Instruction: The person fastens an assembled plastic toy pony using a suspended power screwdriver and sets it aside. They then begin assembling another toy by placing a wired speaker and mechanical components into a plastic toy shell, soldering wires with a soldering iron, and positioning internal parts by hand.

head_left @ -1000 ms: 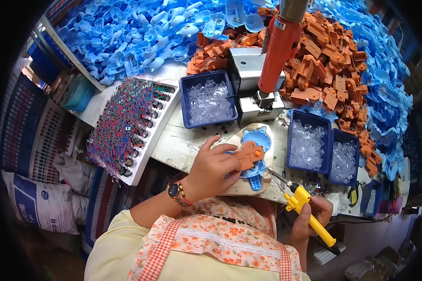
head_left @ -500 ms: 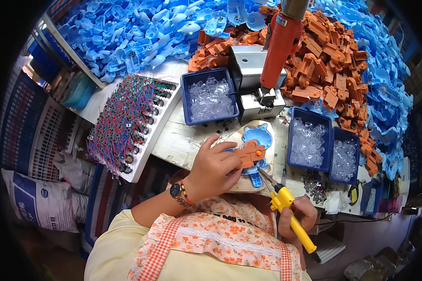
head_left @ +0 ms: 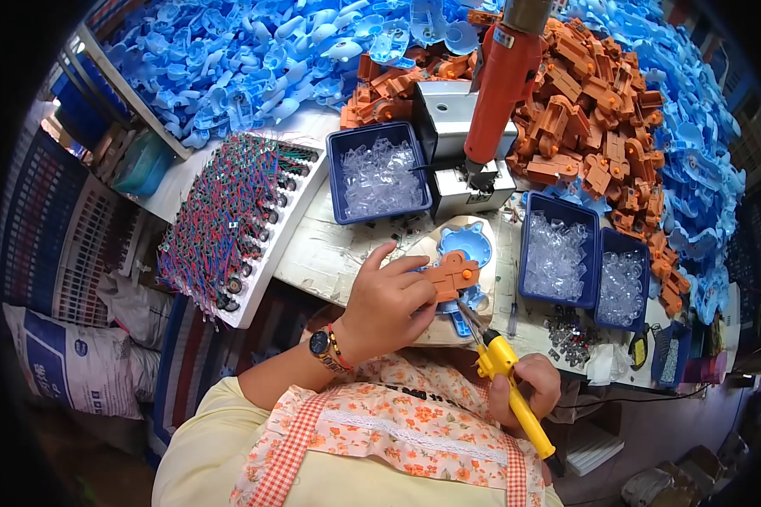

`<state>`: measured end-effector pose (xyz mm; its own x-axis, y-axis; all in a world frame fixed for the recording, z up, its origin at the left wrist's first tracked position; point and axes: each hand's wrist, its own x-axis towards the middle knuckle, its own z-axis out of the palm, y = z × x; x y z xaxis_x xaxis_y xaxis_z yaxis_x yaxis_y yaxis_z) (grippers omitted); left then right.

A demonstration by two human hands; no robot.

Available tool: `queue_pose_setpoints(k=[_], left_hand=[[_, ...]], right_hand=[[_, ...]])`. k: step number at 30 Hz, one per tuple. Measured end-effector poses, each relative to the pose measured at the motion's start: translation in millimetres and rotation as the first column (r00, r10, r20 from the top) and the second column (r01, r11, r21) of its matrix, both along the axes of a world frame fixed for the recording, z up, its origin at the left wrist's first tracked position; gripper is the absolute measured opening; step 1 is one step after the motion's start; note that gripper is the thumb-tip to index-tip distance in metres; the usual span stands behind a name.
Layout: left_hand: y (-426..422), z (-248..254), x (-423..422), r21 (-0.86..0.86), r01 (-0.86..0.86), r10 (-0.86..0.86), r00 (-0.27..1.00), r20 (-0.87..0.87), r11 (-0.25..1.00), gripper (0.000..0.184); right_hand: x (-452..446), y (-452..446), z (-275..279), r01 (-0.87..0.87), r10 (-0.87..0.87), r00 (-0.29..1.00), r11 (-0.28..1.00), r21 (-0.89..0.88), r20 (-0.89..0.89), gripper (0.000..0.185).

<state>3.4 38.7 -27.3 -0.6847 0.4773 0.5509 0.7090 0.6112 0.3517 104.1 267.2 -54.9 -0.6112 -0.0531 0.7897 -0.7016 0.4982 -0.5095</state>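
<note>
My left hand (head_left: 389,300), with a watch and bracelets at the wrist, holds an orange plastic part (head_left: 453,275) over a blue plastic shell (head_left: 466,244). The shell lies on a pale block (head_left: 426,249) at the table's front edge. In my right hand (head_left: 528,390) is a yellow soldering tool (head_left: 499,358), its fingers wrapped round the handle. The tool's metal tip reaches the lower part of the blue shell, just below the orange part. Whether the tip touches anything is too small to tell.
Blue bins of clear pieces stand at left (head_left: 379,173) and right (head_left: 558,258). A red electric screwdriver (head_left: 503,97) hangs over a metal device (head_left: 469,188). A white tray (head_left: 266,283) holds wired parts. Behind are heaps of blue shells (head_left: 254,63) and orange parts (head_left: 600,110).
My right hand and the yellow tool have moved left, bringing the tip over the blue shell's lower part. My left hand has kept its hold on the orange part, almost unmoved.
</note>
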Motion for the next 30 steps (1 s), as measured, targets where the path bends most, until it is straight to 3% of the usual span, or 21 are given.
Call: queue_pose_setpoints(k=[30], left_hand=[[-4.3,-4.9,1.2,-0.022,0.018,-0.017,1.000,0.013,1.000,0.013]], right_hand=[[0.3,0.5,-4.3,-0.009,0.009,1.000,1.000,-0.023,-0.007,0.034]])
